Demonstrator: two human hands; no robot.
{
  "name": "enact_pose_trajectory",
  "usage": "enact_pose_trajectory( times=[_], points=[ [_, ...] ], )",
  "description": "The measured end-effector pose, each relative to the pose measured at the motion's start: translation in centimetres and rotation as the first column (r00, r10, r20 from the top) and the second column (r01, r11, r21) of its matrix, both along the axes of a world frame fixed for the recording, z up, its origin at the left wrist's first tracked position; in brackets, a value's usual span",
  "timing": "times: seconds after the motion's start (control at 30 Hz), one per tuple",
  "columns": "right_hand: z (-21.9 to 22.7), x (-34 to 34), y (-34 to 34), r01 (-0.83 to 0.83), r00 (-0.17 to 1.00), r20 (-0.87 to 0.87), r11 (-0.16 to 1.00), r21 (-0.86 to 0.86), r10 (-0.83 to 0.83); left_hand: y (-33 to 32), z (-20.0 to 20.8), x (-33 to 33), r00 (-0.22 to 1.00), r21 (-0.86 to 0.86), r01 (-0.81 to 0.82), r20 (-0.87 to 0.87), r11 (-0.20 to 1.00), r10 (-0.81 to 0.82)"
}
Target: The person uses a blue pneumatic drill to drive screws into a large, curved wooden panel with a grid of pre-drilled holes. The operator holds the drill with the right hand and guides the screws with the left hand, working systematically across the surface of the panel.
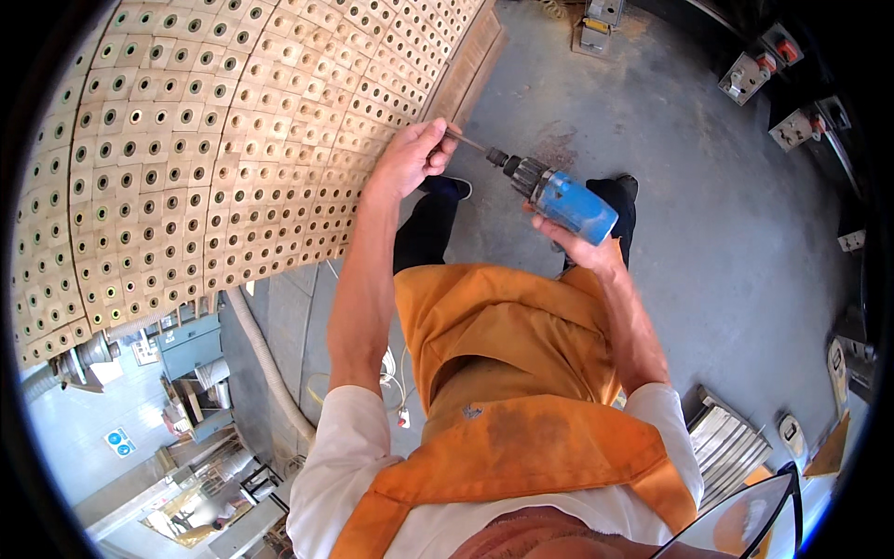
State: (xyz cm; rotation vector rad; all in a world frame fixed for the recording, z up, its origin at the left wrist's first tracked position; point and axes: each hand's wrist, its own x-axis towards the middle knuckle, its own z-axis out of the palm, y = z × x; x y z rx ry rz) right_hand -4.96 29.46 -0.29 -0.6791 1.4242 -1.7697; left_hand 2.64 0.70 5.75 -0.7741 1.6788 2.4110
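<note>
My right hand (585, 246) is wrapped round the grip of a blue cordless drill (573, 205) with a black chuck. A thin driver bit (473, 143) runs from the chuck toward my left hand (416, 158). Thumb and fingers of my left hand are curled together at the tip of the bit; what they pinch there is too small to make out. Close beside that hand stands a big stack of pale wooden blocks (270, 126). Many blocks have round holes with metal-rimmed inserts, while others show bare recesses.
Grey floor (726, 224) stretches to the right of the stack. Machine parts with red pieces (764, 67) line the far right. A ribbed hose (270, 365) and a cable with a plug (402, 415) lie at the lower left. Slatted wood (729, 445) sits at the lower right.
</note>
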Motion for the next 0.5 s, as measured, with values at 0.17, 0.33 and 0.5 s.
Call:
enact_pose_trajectory(
  times=[0.17,0.33,0.5],
  points=[
    [1.5,0.7,-3.5,0.097,0.979,0.173,0.994,0.059,-0.105,0.5,-1.6,-2.0,0.924,0.308,-0.291,-0.153,0.906,0.349],
    [0.9,-0.5,-7.3,0.086,0.913,0.405,0.992,-0.087,-0.044,-0.8,-2.6,-3.9,0.833,0.491,-0.333,-0.247,0.804,0.496],
    [0.3,-1.0,-9.1,0.11,0.84,0.542,0.987,-0.116,-0.03,-1.3,-3.3,-4.5,0.809,0.515,-0.366,-0.235,0.775,0.538]
  ],
)
